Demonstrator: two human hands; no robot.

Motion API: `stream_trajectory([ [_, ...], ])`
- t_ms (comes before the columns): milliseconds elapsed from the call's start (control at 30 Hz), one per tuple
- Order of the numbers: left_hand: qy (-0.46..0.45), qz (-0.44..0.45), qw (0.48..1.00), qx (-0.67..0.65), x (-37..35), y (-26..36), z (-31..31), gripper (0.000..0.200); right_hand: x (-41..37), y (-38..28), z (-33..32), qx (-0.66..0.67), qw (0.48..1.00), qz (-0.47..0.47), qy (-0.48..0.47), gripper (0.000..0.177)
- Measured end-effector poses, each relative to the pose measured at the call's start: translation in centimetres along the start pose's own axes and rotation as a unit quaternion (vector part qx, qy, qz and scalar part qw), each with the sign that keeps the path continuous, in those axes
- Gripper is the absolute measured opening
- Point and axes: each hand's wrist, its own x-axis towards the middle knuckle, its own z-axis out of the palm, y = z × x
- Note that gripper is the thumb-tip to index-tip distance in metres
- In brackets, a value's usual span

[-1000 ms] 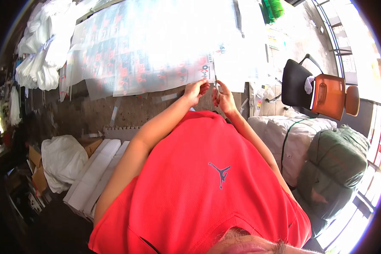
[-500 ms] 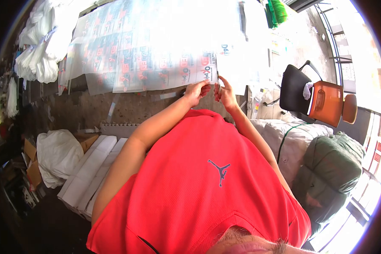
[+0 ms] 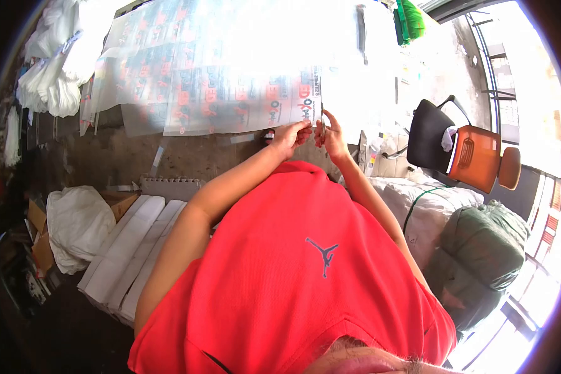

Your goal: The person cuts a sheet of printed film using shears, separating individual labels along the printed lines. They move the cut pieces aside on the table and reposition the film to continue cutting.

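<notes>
A translucent plastic sheet with red and blue print lies over the work surface, its near edge hanging toward me. My left hand is closed at this edge, pinching the sheet near its right corner. Close beside it, my right hand is closed around what looks like a pair of scissors. Their thin dark blades point away from me along the sheet's right-hand edge. Strong glare washes out the surface beyond, and the fingers hide most of the handles.
White plastic bundles hang at the far left. An orange and black chair stands at right. White wrapped bales and a dark green sack lie right of me; long white cartons and a white bag lie left.
The view has shifted slightly. A printed portion right of the scissors, visible earlier, no longer shows there in the glare. Both hands keep nearly the same place and grip.
</notes>
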Motion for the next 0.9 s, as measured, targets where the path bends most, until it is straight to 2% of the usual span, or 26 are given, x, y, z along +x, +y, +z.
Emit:
stream_trajectory([
  [133,0.018,-0.002,1.0,-0.007,0.1,0.0,0.1,0.019,0.1,-0.7,0.2,0.01,1.0,0.019,-0.006,0.059],
  [200,0.0,0.0,1.0,-0.004,0.1,0.0,-0.1,0.019,0.1,-1.4,0.4,-0.004,0.999,0.036,0.026,0.065],
  [433,-0.003,0.003,1.0,-0.012,0.1,0.1,-0.1,0.018,1.2,-0.9,0.0,-0.019,0.999,0.032,0.021,0.068],
  [700,-0.004,0.007,1.0,-0.011,-0.6,0.2,0.2,0.016,2.2,-2.0,0.2,0.0,0.999,0.021,0.046,0.065],
  [733,-0.004,0.007,1.0,-0.011,-0.7,0.3,0.3,0.016,2.3,-2.3,0.3,-0.017,0.998,0.028,0.05,0.056],
  [900,-0.011,0.014,1.0,-0.009,-1.3,0.8,0.6,0.015,2.8,-1.9,-0.2,-0.047,0.998,0.017,0.032,0.051],
])
